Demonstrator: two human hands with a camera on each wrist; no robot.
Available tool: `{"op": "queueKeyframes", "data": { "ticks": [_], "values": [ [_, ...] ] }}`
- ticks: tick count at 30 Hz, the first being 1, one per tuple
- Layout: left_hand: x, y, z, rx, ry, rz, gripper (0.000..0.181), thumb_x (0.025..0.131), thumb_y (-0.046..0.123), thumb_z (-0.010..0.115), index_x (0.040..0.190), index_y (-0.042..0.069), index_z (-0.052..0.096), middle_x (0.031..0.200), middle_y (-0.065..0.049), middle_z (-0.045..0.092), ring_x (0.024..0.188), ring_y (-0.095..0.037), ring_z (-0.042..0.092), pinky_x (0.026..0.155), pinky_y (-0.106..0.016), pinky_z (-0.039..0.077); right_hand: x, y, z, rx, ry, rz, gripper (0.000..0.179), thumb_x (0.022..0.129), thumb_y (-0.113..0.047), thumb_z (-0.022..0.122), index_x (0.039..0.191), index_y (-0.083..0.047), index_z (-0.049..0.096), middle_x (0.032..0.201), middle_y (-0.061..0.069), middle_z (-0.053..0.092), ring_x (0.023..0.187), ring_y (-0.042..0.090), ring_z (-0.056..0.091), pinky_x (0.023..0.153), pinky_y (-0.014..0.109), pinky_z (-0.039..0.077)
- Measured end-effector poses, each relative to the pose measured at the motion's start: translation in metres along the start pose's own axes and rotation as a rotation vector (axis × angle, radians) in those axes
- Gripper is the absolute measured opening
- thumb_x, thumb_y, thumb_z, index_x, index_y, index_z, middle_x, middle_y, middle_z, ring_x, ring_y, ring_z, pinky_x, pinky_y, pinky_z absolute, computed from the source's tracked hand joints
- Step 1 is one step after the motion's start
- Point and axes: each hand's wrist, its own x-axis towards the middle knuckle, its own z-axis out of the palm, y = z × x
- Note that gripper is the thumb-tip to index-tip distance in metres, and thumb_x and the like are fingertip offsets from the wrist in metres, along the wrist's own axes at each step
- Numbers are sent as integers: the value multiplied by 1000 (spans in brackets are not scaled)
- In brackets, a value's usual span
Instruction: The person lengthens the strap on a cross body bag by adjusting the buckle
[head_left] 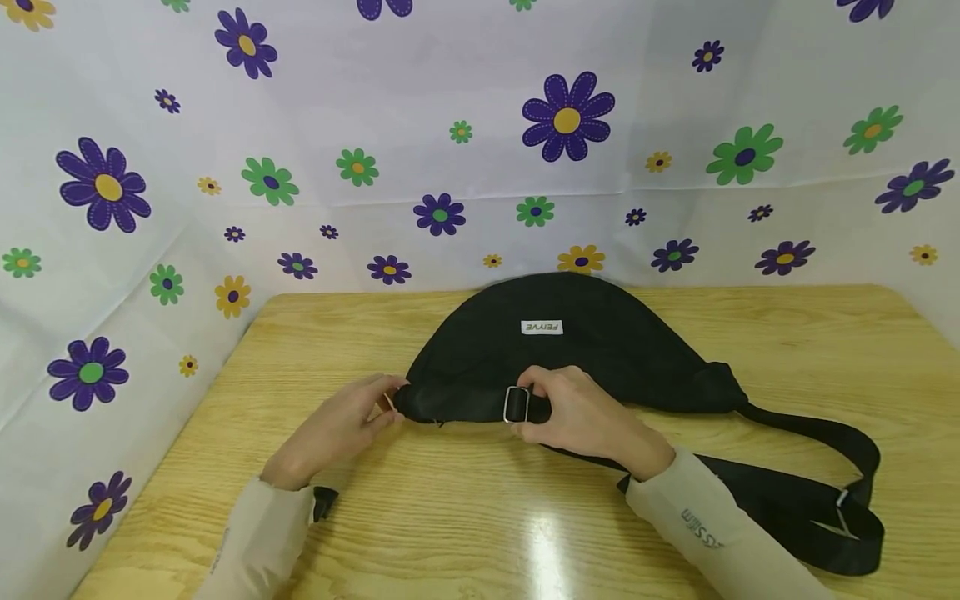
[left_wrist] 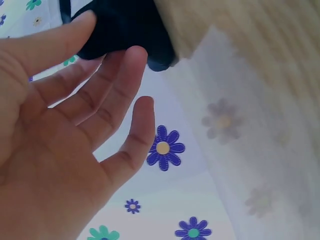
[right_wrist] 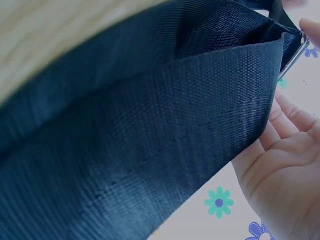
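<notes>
A black crescent-shaped sling bag (head_left: 570,342) lies on the table, its curved side away from me and its white label (head_left: 542,327) upside down. A wide black strap (head_left: 465,404) runs along its near edge through a metal slide buckle (head_left: 516,405). My right hand (head_left: 588,417) pinches the strap at this buckle; in the right wrist view the webbing (right_wrist: 150,130) hides part of the hand (right_wrist: 285,170). At the bag's left corner, my left hand (head_left: 341,429) holds the black end (left_wrist: 125,30) between thumb and fingers, its little finger apart.
The strap's loose loop (head_left: 817,500) trails right across the wooden table (head_left: 420,517), with a second buckle (head_left: 843,511) on it, and passes near my right sleeve (head_left: 712,517). A flower-printed white cloth (head_left: 465,75) hangs behind and to the left.
</notes>
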Motion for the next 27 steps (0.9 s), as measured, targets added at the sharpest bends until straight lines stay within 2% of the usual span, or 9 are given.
{"op": "queueKeyframes", "data": {
  "ticks": [2,4,10,14,18,24,27],
  "values": [
    [0,2,-2,-32,-25,-21,36,96,1,68,130,-4,60,117,-12,66,97,-25,62,78,-38,54,1,0,0,2,3,5,39,80,-22,83,108,0,69,82,5,65,67,11,53,61,26,47],
    [0,6,-5,-44,-33,-15,39,96,3,69,133,-3,59,120,-13,65,103,-28,62,82,-40,53,1,-1,0,16,0,13,38,80,-21,83,108,0,68,79,3,63,62,9,50,58,25,45],
    [10,25,-3,-35,18,97,47,94,12,74,136,-2,57,130,-18,59,117,-37,55,97,-52,48,2,-2,-1,56,-10,34,38,81,-20,83,110,1,68,73,-3,57,55,6,43,52,24,38],
    [26,41,4,-58,-29,129,52,92,16,77,137,-2,58,131,-17,58,123,-36,54,103,-51,45,3,-2,0,61,-9,42,39,81,-20,83,110,1,68,73,-4,57,54,6,43,52,24,39],
    [41,53,14,-75,-82,130,54,90,17,80,137,-1,59,128,-13,61,121,-30,56,103,-45,47,3,-1,1,93,-12,28,37,82,-17,82,110,2,67,72,-6,58,55,5,46,52,23,40],
    [55,64,26,-57,-101,148,52,87,17,83,131,-1,63,122,-10,65,113,-26,59,97,-41,50,3,0,2,128,-17,-2,33,83,-14,80,109,1,66,72,-6,58,55,4,48,51,23,41],
    [60,68,29,-85,-116,159,49,87,17,83,129,-1,65,118,-9,66,107,-23,61,94,-38,51,3,0,1,135,-20,-8,32,83,-14,79,109,0,66,71,-6,58,53,4,48,49,23,40]
  ]
}}
